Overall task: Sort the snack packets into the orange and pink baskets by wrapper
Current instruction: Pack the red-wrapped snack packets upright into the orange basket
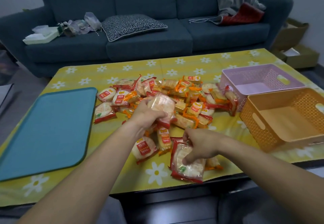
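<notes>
Right now the left hand (149, 116) curls its fingers (158, 114) round a red-edged packet (162, 105) just above the heap of snack packets (191, 99). The right hand (201, 145) pinches a second red packet (188, 166) by the table (122, 69) front edge. Slick wrappers could slip, and with red and orange trims so alike, one may land wrongly in the orange basket (263, 136) or pink basket (231, 83).

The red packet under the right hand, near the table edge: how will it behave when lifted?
Probably light: the left hand alone holds a similar packet above the pile. The red packet likely stays fairly stiff, since round crackers fill it, but they may crack if the right hand squeezes. Its glossy film looks slippery.
</notes>
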Available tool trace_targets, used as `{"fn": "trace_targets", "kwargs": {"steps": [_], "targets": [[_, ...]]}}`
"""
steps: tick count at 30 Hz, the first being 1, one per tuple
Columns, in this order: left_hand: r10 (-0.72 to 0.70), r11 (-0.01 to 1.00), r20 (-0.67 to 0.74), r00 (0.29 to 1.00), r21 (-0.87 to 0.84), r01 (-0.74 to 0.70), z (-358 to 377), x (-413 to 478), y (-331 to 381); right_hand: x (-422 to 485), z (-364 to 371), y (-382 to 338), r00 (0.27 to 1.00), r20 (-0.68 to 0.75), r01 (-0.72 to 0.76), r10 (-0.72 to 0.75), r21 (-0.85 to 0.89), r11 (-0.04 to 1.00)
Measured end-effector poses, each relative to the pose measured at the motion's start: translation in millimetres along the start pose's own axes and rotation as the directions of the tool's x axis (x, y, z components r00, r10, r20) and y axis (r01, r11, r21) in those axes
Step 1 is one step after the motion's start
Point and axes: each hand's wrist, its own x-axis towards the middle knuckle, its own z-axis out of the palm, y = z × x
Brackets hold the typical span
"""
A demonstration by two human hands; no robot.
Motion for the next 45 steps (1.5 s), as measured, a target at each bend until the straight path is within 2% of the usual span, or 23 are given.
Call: {"fn": "trace_targets", "kwargs": {"steps": [3,6,9,11,12,14,17,20,21,22,24,25,28,30,33,34,35,38,39,40,42,43,45], "targets": [[-0.035,0.997,-0.016,0.999,-0.067,0.034,-5.6,-4.0,1.3,1.1,1.6,-3.8,1.0,0.015,-0.012,0.012,-0.017,1.0],[-0.085,0.973,0.054,0.995,-0.21,0.095,-4.8,-12.8,6.8,1.7,-1.8,-5.3,0.998,0.055,0.003,-0.006,0.062,0.998],[-0.093,0.933,0.116,0.989,-0.338,0.128,0.1,-19.6,13.8,-6.3,-23.3,3.9,0.999,-0.045,0.011,0.005,0.364,0.931],[-0.06,0.9,0.146,0.987,-0.42,0.117,10.6,-25.4,21.6,-23.7,-45.1,18.4,0.982,-0.164,0.035,0.093,0.644,0.764],[-0.038,0.887,0.158,0.987,-0.45,0.106,20.2,-28.7,26.3,-34.9,-54.5,28.3,0.958,-0.243,0.073,0.151,0.718,0.693],[0.028,0.86,0.192,0.981,-0.504,0.074,52.6,-35.6,38.3,-56.7,-67.0,54.5,0.86,-0.42,0.151,0.289,0.752,0.642],[0.077,0.839,0.172,0.982,-0.544,0.029,129.9,-38.9,58.9,-85.9,-75.5,106.0,0.645,-0.584,0.218,0.492,0.758,0.614],[0.184,0.909,0.157,0.97,-0.402,-0.107,208.4,-43.4,75.9,-101.8,-72.4,161.5,0.445,-0.607,0.15,0.658,0.775,0.614],[0.234,0.933,0.173,0.957,-0.317,-0.171,232.5,-46.1,82.5,-106.1,-71.6,178.8,0.434,-0.589,0.109,0.682,0.786,0.609],[0.288,0.945,0.201,0.936,-0.215,-0.244,248.8,-46.7,86.2,-106.1,-68.9,193.5,0.456,-0.563,0.031,0.689,0.784,0.62],[0.371,0.925,0.251,0.894,-0.018,-0.379,272.8,-46.3,89.6,-107.6,-61.9,218.5,0.495,-0.5,-0.19,0.711,0.736,0.65],[0.396,0.903,0.243,0.886,0.07,-0.423,277.0,-43.0,86.9,-108.6,-60.2,226.4,0.473,-0.504,-0.263,0.723,0.702,0.662],[0.416,0.858,0.137,0.899,0.269,-0.438,282.2,-25.1,66.5,-111.1,-61.1,242.5,0.388,-0.6,-0.202,0.7,0.685,0.7],[0.354,0.839,0.143,0.924,0.389,-0.381,280.7,-21.0,49.6,-105.9,-60.8,241.0,0.416,-0.625,-0.193,0.66,0.649,0.736],[0.225,0.878,0.239,0.945,0.37,-0.303,284.1,-19.6,35.6,-91.1,-54.9,236.9,0.632,-0.503,-0.301,0.589,0.541,0.785],[0.221,0.887,0.244,0.944,0.353,-0.299,282.6,-20.5,35.6,-88.0,-54.2,236.1,0.672,-0.466,-0.335,0.576,0.503,0.797],[0.237,0.892,0.228,0.945,0.335,-0.304,279.6,-19.5,36.4,-86.2,-55.8,235.5,0.678,-0.47,-0.353,0.566,0.467,0.811],[0.283,0.871,0.146,0.948,0.374,-0.318,255.6,-20.5,40.9,-83.1,-61.8,234.3,0.606,-0.577,-0.37,0.548,0.405,0.836],[0.282,0.854,0.139,0.949,0.414,-0.314,244.8,-19.8,39.9,-79.7,-62.2,230.9,0.624,-0.581,-0.369,0.522,0.37,0.853],[0.269,0.835,0.152,0.951,0.456,-0.309,233.7,-19.2,38.4,-74.7,-60.9,225.8,0.681,-0.543,-0.371,0.491,0.322,0.871],[0.231,0.782,0.199,0.953,0.545,-0.303,215.4,-18.0,32.3,-60.7,-53.6,211.8,0.803,-0.381,-0.403,0.459,0.222,0.888],[0.232,0.753,0.208,0.95,0.58,-0.311,209.0,-18.1,29.6,-53.5,-49.8,205.2,0.833,-0.327,-0.413,0.447,0.169,0.895],[0.327,0.724,0.18,0.928,0.583,-0.369,203.4,-18.0,27.0,-45.5,-51.1,197.2,0.845,-0.334,-0.404,0.418,0.115,0.907]]}}
